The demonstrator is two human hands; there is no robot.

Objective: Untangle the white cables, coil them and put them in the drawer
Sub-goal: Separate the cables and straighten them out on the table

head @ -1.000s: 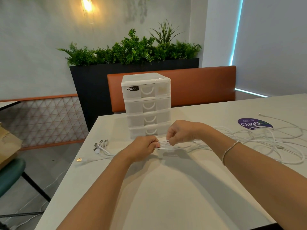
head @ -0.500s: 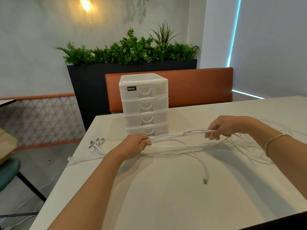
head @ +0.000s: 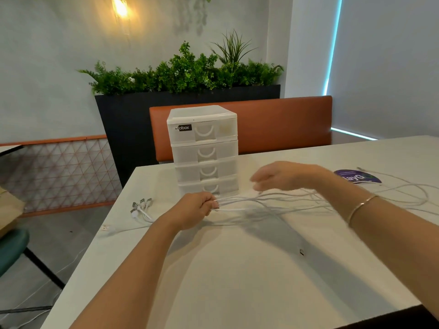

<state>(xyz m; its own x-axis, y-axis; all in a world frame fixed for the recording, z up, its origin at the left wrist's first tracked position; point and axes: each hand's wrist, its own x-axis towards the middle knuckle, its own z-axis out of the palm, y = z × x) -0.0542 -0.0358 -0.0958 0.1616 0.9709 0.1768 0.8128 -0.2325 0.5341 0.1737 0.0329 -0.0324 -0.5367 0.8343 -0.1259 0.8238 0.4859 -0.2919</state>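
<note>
Several white cables (head: pixel 273 200) stretch across the white table (head: pixel 237 281) from my left hand (head: pixel 194 210) toward the right. My left hand grips the bundle near its plug ends, and the USB plugs (head: pixel 141 205) fan out to its left. My right hand (head: pixel 282 175) hovers blurred just above the strands, fingers loose and pointing left, holding nothing. More cable lies in loose loops (head: pixel 408 198) at the right. One cable end (head: pixel 301 252) rests on the table in front. The white drawer unit (head: pixel 204 150) stands behind my hands, all drawers closed.
A purple round sticker (head: pixel 358 178) lies on the table at the right. An orange bench (head: pixel 280 124) and a black planter with greenery (head: pixel 185 74) stand behind the table. A teal stool (head: pixel 11 245) sits at the left, off the table edge.
My right hand slid right along the cables, let them go, and has come back left above them. My left hand kept its grip. The loose cable end dropped further right.
</note>
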